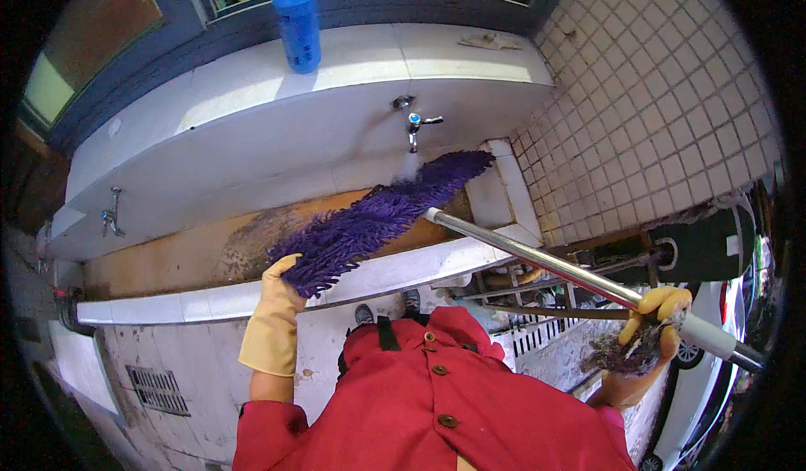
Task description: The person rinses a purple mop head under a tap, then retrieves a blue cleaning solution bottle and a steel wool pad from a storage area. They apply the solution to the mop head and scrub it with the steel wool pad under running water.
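Note:
A long purple mop head [378,219] with shaggy strands lies slantwise over a tiled trough, under a metal tap [414,132] from which water seems to run onto it. My left hand [277,304], in a cream rubber glove, grips the mop head's near left end. A metal mop pole [535,257] runs from the mop head down to the right. My right hand [658,323], in a similar glove, is closed around the pole near its white grip, with a dark clump of fibres and dirt [630,348] held against the palm.
The trough's white tiled rim [208,306] runs between me and the basin. A blue bottle [299,30] stands on the ledge behind. A second tap [112,214] is at the left. A tiled wall [655,93] rises at the right, above a metal rack [535,295]. A floor grate [157,389] lies lower left.

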A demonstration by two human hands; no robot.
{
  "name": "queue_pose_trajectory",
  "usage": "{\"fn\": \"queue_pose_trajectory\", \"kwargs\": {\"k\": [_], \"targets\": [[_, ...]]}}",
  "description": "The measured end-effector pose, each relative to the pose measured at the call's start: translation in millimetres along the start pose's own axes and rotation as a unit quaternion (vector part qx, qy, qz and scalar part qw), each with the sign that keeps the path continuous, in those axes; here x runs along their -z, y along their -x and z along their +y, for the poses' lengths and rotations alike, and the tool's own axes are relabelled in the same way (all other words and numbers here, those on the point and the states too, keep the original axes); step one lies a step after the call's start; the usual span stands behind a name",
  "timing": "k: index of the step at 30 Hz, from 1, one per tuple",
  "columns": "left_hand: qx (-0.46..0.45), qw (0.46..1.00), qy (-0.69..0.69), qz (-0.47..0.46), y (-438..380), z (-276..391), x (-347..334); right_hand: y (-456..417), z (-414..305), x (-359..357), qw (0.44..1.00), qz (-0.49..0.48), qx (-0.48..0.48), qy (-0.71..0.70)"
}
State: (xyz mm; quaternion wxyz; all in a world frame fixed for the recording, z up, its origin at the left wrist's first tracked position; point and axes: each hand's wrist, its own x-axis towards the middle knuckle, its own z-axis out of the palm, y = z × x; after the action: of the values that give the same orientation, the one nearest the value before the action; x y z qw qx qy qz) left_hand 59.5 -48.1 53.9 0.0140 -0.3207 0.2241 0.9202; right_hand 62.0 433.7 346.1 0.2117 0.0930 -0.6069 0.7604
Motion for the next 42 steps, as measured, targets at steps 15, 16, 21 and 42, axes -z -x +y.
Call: {"fn": "queue_pose_trajectory", "kwargs": {"k": [15, 16, 21, 42], "targets": [[0.163, 0.986, -0.024, 0.001, -113.5, -4.9, -107.3, -108.6, 10.9, -165.2, 0.900, -0.246, -0.262, 0.245], [0.154, 0.988, -0.035, 0.000, -126.5, -2.6, -101.5, -104.9, 27.9, -181.8, 0.888, -0.293, -0.267, 0.231], [0.099, 0.993, -0.052, -0.049, -133.8, 14.4, -69.2, -37.2, 81.9, -281.6, 0.783, -0.456, -0.223, 0.359], [-0.096, 0.977, -0.191, 0.011, 78.3, 14.9, 3.0, -252.0, 256.8, -253.5, 0.814, -0.327, 0.097, 0.470]]}}
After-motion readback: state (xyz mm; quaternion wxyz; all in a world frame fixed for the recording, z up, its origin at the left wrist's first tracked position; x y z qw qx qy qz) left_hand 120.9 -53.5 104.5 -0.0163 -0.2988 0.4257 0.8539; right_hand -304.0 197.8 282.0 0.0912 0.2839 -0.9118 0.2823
